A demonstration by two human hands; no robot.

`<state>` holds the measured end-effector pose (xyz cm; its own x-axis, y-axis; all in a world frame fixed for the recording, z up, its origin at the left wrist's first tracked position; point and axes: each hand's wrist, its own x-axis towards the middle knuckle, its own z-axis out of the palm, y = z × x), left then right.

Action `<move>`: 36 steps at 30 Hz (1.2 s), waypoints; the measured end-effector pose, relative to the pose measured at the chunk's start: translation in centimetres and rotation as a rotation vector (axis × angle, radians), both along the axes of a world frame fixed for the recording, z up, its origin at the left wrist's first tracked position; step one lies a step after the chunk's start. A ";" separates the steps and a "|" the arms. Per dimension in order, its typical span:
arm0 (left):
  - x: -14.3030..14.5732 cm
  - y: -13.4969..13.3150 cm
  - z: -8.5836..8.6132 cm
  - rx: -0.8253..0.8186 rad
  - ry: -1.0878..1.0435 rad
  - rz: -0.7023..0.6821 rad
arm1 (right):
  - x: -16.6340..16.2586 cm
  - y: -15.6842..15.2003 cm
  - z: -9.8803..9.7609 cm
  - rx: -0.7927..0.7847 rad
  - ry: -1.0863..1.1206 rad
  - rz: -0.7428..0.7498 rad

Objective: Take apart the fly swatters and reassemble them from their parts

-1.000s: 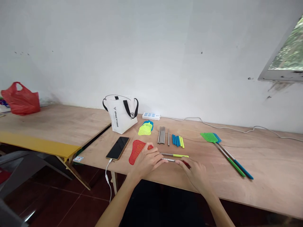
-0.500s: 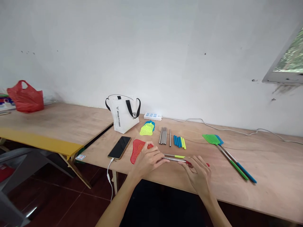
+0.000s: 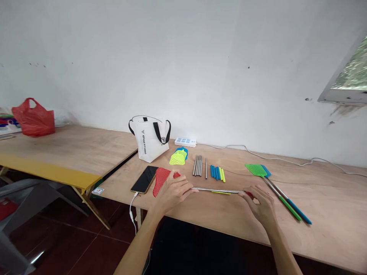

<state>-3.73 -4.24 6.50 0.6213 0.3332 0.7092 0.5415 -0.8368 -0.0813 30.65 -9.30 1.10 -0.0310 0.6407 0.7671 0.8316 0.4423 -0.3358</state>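
A red fly swatter (image 3: 161, 178) lies across both hands, its mesh head to the left and its metal rod running right. My left hand (image 3: 175, 191) is closed on it where head and rod meet, covering part of the mesh. My right hand (image 3: 261, 202) is closed round the red grip at the other end, most of which is hidden. Behind the rod, on the table, shows a yellow handle grip (image 3: 220, 192). Farther back lie several metal tubes (image 3: 197, 165), and blue and yellow grips (image 3: 218, 173) in a row.
Yellow and blue swatter heads (image 3: 178, 157) lie by a white bag (image 3: 151, 139) and a power strip (image 3: 185, 142). A phone (image 3: 145, 179) on a cable is at left. Green and blue swatters (image 3: 282, 194) lie at right. A red plastic bag (image 3: 34, 118) sits on another table.
My right hand has moved right with the red grip, and my left hand slightly left. More metal rod now shows between them; the swatter is drawn out longer.
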 end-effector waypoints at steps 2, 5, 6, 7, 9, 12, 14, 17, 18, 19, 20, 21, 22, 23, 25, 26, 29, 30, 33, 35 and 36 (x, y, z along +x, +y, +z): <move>-0.1 0.2 -0.1 -0.014 0.010 0.004 | 2.1 0.1 -0.5 -0.005 0.014 -0.001; -0.8 0.5 0.0 -0.076 0.027 0.018 | 5.7 0.2 -1.7 0.027 0.038 -0.041; -1.0 0.7 0.0 -0.097 0.035 0.023 | 6.7 0.2 -2.1 0.026 0.044 -0.060; -1.3 0.8 0.1 -0.115 0.042 0.029 | 7.6 0.2 -2.5 0.016 0.057 -0.081; -1.5 0.9 0.2 -0.138 0.047 0.044 | 8.4 0.2 -3.1 -0.021 0.098 -0.118; -1.6 0.8 0.4 -0.148 0.052 0.078 | 8.0 0.3 -3.1 -0.092 0.148 -0.117; -1.8 0.6 0.6 -0.152 0.067 0.090 | 7.0 0.3 -2.8 -0.137 0.164 -0.089; -2.5 0.5 0.9 -0.160 0.064 0.105 | 5.5 0.4 -2.3 -0.190 0.178 -0.062; -2.7 0.5 1.0 -0.164 0.054 0.114 | 5.1 0.4 -2.2 -0.199 0.180 -0.057; -2.9 0.6 1.0 -0.170 0.044 0.122 | 4.8 0.4 -2.1 -0.205 0.181 -0.054; -3.1 0.6 1.1 -0.178 0.035 0.129 | 4.6 0.4 -2.0 -0.206 0.180 -0.052; -3.2 0.6 1.1 -0.187 0.029 0.133 | 4.4 0.4 -1.9 -0.207 0.176 -0.049; -3.2 0.6 1.2 -0.193 0.024 0.134 | 4.3 0.4 -1.9 -0.206 0.170 -0.046; -3.2 0.6 1.2 -0.197 0.021 0.134 | 4.3 0.3 -1.8 -0.205 0.162 -0.042; -3.1 0.5 1.2 -0.194 0.010 0.135 | 4.6 0.4 -1.8 -0.202 0.140 -0.038; -3.0 0.5 1.2 -0.188 0.006 0.134 | 4.8 0.5 -1.9 -0.199 0.130 -0.039; -2.7 0.4 1.3 -0.155 -0.001 0.140 | 5.5 0.6 -2.0 -0.187 0.107 -0.046; -2.7 0.3 1.4 -0.139 -0.007 0.146 | 5.7 0.7 -2.0 -0.184 0.100 -0.046; -2.3 0.1 1.3 -0.096 -0.030 0.160 | 5.6 0.5 -1.7 -0.178 0.094 -0.050; -1.5 -0.1 0.9 -0.081 -0.030 0.141 | 4.6 0.3 -1.4 -0.180 0.094 -0.042; -1.0 -0.2 0.7 -0.072 -0.026 0.126 | 3.8 0.3 -1.2 -0.185 0.089 -0.024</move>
<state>-4.68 -4.41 7.17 0.5532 0.4577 0.6960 0.6436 -0.7654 -0.0083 34.46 -9.02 -0.05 0.0486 0.7706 0.6355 0.8045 0.3469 -0.4821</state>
